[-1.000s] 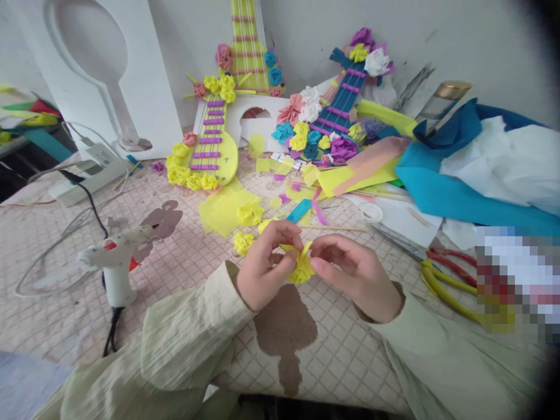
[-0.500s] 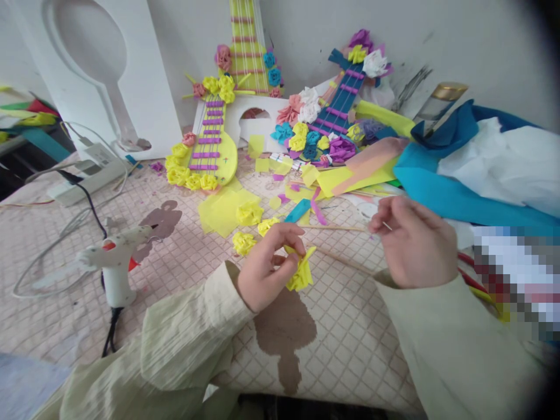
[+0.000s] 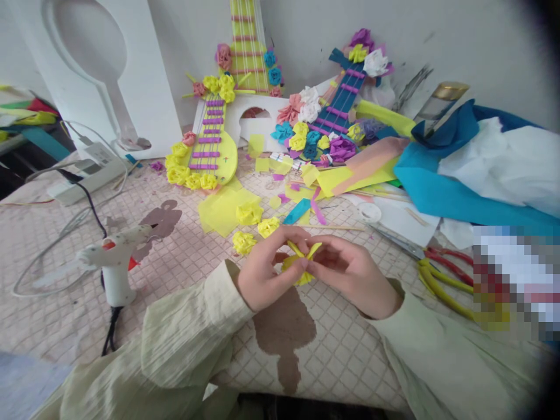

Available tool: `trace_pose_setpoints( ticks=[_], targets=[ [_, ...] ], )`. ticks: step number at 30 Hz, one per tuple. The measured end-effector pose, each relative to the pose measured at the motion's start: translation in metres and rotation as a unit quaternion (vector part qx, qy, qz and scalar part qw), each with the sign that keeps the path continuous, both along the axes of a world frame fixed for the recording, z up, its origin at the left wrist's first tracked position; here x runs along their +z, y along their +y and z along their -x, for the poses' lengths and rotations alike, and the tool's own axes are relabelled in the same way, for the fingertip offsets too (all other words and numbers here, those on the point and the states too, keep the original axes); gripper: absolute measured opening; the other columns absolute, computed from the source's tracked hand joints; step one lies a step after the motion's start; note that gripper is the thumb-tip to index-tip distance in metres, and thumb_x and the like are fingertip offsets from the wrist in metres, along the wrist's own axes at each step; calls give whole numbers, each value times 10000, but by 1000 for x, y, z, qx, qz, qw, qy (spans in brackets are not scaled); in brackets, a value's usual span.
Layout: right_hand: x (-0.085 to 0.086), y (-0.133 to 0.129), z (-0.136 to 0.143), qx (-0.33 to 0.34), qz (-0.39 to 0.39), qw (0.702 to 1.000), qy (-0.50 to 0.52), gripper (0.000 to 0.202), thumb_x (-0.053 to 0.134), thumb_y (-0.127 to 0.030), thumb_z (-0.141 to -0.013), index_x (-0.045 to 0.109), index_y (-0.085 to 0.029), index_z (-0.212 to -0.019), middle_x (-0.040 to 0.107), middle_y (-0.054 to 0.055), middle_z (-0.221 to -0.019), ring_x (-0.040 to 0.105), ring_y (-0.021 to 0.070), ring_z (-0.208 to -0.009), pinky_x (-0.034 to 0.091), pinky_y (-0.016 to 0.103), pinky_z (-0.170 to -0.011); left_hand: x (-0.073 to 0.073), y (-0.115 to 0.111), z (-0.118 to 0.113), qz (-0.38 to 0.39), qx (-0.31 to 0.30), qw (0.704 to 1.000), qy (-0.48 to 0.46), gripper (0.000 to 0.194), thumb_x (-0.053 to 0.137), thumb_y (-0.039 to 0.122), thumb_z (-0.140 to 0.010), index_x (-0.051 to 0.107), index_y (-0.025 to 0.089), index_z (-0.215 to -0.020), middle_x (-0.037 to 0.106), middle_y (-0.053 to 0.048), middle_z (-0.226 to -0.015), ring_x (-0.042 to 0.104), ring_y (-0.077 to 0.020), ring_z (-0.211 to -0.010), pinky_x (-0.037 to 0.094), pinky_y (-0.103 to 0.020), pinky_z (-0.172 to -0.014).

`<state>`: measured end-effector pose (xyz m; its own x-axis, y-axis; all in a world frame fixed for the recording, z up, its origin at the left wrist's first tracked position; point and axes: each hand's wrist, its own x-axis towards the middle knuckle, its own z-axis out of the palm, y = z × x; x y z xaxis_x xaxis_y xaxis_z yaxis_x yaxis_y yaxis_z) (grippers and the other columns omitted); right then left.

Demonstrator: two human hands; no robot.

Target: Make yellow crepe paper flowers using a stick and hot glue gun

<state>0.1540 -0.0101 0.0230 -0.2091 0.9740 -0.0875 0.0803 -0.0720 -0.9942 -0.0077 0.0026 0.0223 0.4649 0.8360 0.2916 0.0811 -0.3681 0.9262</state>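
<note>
Between my two hands is a yellow paper flower, pinched low over the front of the table. My left hand grips its left side with thumb and fingertips. On the other side, my right hand pinches a yellow petal edge, its thumb close to the left thumb. Two petal tips stick up between the fingers; part of the flower is hidden. Just beyond my left hand lie finished-looking yellow paper flowers and a stack of yellow paper sheets. A thin wooden stick lies behind my hands.
A white glue gun stands at left, its cable trailing toward a power strip. Scissors with red handles and yellow-handled pliers lie at right. Flower-trimmed yellow and blue paper instruments stand behind, beside blue paper.
My right hand has moved left and down from above the table's right side to the yellow flower, and now pinches it. My left hand stays almost in place, still holding the flower.
</note>
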Motion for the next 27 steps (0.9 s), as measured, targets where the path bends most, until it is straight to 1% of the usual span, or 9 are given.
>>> trace_pose_setpoints(
  ticks=[3,5,8,11,13,16,18,22,27],
  targets=[
    [2,3,-5,-2,1,1000,22,197,665,-263,-664,582,-183,-824,602,11,-746,575,130,-680,495,275,-616,2,1,4,-32,-34,998,35,402,594,115,-710,460,195,-1081,524,-81,-1016,533,-187,-955,511,-280,-729],
    [3,4,-7,3,0,1000,27,173,664,-265,-667,580,-181,-793,610,15,-760,579,134,-698,496,279,-632,2,3,6,-52,-41,997,51,433,612,109,-694,468,206,-1091,520,-84,-1049,528,-195,-980,508,-292,-749],
    [3,4,-8,10,-14,999,36,145,640,-287,-702,575,-188,-785,616,24,-786,578,143,-742,491,282,-653,3,5,9,-52,-38,996,54,408,627,147,-705,485,210,-1082,527,-83,-1037,537,-184,-950,513,-273,-711],
    [2,3,-8,29,-22,999,36,139,609,-316,-736,573,-196,-798,601,24,-761,564,147,-740,477,279,-625,4,6,9,-51,-40,996,57,414,656,186,-689,504,204,-1073,530,-70,-957,539,-164,-866,509,-248,-647],
    [2,3,-8,45,-24,998,45,138,600,-321,-746,574,-199,-804,599,24,-771,559,148,-751,472,284,-638,6,5,8,-56,-44,995,64,410,668,191,-678,515,198,-1058,528,-55,-901,535,-151,-820,501,-241,-625],
    [1,3,-8,61,-25,996,56,126,590,-321,-756,573,-203,-795,597,21,-778,556,149,-763,466,292,-661,7,4,8,-59,-38,995,73,362,682,198,-665,530,188,-993,527,-38,-843,530,-136,-769,485,-225,-592],
    [1,3,-9,61,-24,996,55,131,587,-328,-758,570,-202,-784,594,21,-770,554,152,-756,460,296,-655,8,4,7,-53,-31,996,71,302,690,205,-655,531,181,-910,530,-31,-821,532,-129,-745,478,-215,-571],
    [0,3,-9,62,-28,996,55,126,583,-320,-761,570,-195,-764,583,17,-770,543,143,-746,450,290,-666,7,5,7,-35,-30,997,65,211,687,224,-655,516,167,-766,530,-39,-827,540,-137,-766,498,-221,-574],
    [0,4,-9,60,-34,996,61,108,579,-297,-770,565,-192,-754,566,13,-761,527,133,-741,440,280,-670,7,5,6,-23,-31,998,57,200,681,210,-652,507,160,-738,523,-56,-863,538,-152,-815,524,-232,-582]
  ],
)
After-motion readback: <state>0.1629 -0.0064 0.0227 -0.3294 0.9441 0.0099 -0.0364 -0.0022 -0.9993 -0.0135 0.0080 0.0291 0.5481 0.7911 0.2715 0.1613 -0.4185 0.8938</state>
